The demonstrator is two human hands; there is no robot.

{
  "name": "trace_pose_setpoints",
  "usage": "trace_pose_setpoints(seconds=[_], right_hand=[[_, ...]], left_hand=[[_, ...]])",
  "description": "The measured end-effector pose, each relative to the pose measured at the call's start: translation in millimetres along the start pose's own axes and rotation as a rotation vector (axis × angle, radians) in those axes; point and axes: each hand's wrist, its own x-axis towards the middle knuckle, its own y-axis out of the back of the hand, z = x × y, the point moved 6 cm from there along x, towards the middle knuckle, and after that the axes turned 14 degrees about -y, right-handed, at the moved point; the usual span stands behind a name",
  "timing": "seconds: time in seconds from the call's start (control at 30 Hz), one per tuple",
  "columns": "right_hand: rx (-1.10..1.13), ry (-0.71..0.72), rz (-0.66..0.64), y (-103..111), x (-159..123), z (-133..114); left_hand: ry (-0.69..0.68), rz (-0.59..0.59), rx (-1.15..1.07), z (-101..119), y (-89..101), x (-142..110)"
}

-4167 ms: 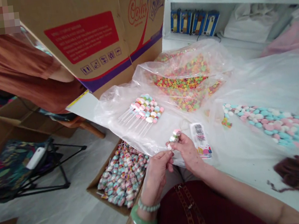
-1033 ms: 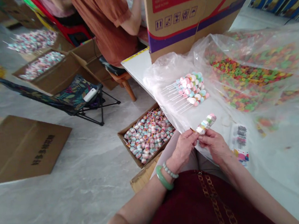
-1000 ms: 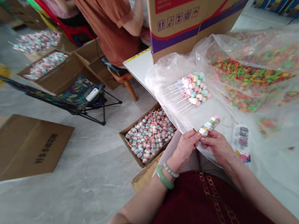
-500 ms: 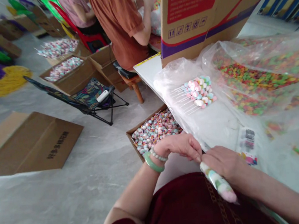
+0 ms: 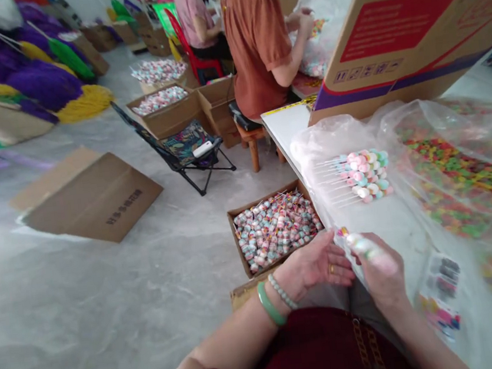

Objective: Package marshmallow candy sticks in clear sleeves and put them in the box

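Note:
My right hand point(image 5: 388, 284) is closed around a wrapped marshmallow stick point(image 5: 371, 252), its pastel pieces lying across the fingers and slightly blurred. Beside it, my left hand point(image 5: 315, 266) is palm up with the fingers stretched out, holding nothing. The stick's near end, with a small colourful tie, is close to the left fingertips. Below and left of the table edge stands a carton point(image 5: 240, 250) heaped with wrapped marshmallow sticks point(image 5: 275, 228). On the plastic-covered table point(image 5: 347, 214) lies a row of unwrapped marshmallow skewers point(image 5: 369, 173).
A clear bag of colourful candies point(image 5: 466, 165) and a printed packet point(image 5: 440, 292) lie on the table. A large carton point(image 5: 388, 32) stands behind. A folding chair point(image 5: 191, 146), another carton point(image 5: 91, 196) and a seated person in a brown top point(image 5: 252, 47) are further off.
My hands have come apart; the left has opened palm up. The right has raised and turned the marshmallow stick. The camera view has swung left.

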Motion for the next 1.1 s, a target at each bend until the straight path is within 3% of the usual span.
trace_pose_setpoints(seconds=[0.07, 0.13, 0.3, 0.37, 0.43, 0.5, 0.57, 0.63, 0.7, 0.77, 0.8, 0.83, 1.0, 1.1], right_hand=[[-0.243, 0.16, -0.04, -1.6, -7.8, -2.0], [-0.314, 0.122, -0.136, -4.5, -9.1, 2.7], [0.202, -0.557, -0.574, -32.2, -12.2, 28.2], [0.265, -0.681, -0.707, -45.9, -18.3, 29.8], [0.092, -0.707, -0.73, -52.4, -21.4, 32.9], [-0.209, -0.623, -0.694, -52.0, -21.4, 34.1], [-0.489, -0.42, -0.594, -44.3, -18.5, 29.2], [-0.657, -0.192, -0.425, -29.3, -16.1, 22.2], [-0.707, -0.021, -0.201, -8.7, -14.5, 19.5], [-0.695, 0.196, 0.021, 7.9, -14.6, 19.0], [-0.705, 0.3, 0.07, 10.0, -14.6, 22.3], [-0.732, 0.387, 0.085, 8.4, -13.5, 28.1], [-0.974, 0.748, -0.004, -24.6, -5.5, 64.0], [-1.02, 0.795, 0.067, -32.3, -3.1, 71.8]], left_hand=[[0.153, -0.259, -0.05, -10.0, 0.6, -12.1], [0.097, -0.323, 0.073, -6.6, 10.7, -18.8], [-0.266, -0.274, 0.699, 35.8, 32.0, -24.8], [-0.356, -0.309, 0.985, 48.9, 33.6, -27.2], [-0.406, -0.351, 1.228, 54.5, 35.6, -28.2], [-0.404, -0.406, 1.386, 53.8, 42.2, -26.6], [-0.36, -0.465, 1.42, 51.0, 56.6, -20.6], [-0.287, -0.434, 1.422, 51.5, 82.1, -6.6], [-0.228, -0.17, 1.542, 61.6, 119.4, 17.3], [-0.214, 0.224, 1.758, 78.4, 154.1, 44.5], [-0.219, 0.334, 1.846, 83.0, 164.2, 60.6], [-0.234, 0.372, 1.898, 84.4, 170.4, 79.6], [-0.288, 0.173, 1.979, 73.8, 185.9, 180.8], [-0.243, 0.115, 1.99, 68.7, 202.0, 220.1]])
